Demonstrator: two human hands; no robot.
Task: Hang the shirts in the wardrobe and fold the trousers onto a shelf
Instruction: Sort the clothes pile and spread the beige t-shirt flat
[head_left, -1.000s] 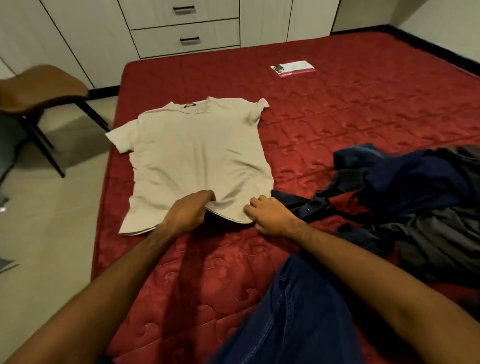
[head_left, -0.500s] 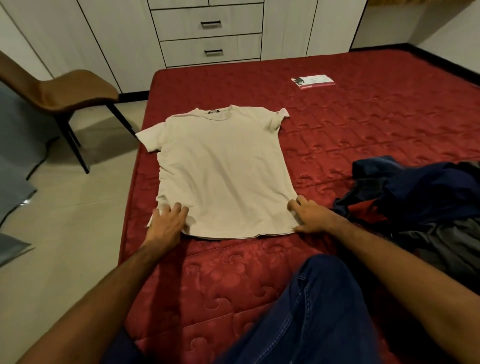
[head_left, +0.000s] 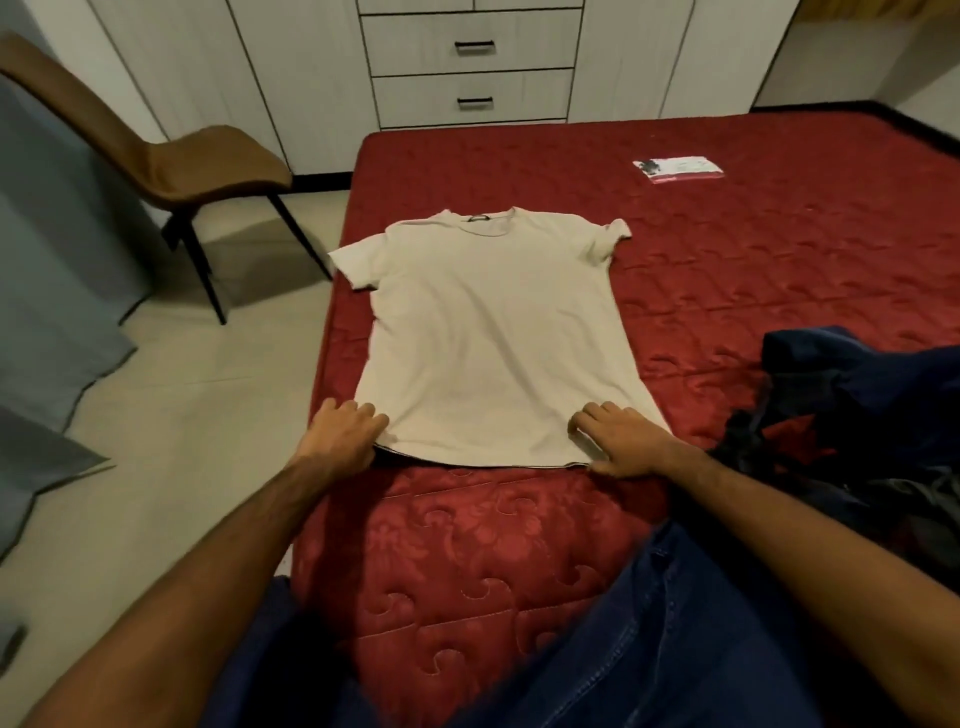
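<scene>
Beige shirt (head_left: 493, 338) lies flat on the red bed (head_left: 753, 270) at frame centre, long axis running up the frame, collar toward the drawers (head_left: 470, 67) at top, hem at the bottom; since half a second ago the right hand (head_left: 621, 439) has slid from the hem's right corner inward onto the cloth, the left hand (head_left: 343, 434) hardly shifting; both hands rest at the hem corners, left at lower left with fingers curled over the edge, right flat with fingers spread, pressing, gripping nothing; dark clothes (head_left: 857, 405) are heaped at right.
</scene>
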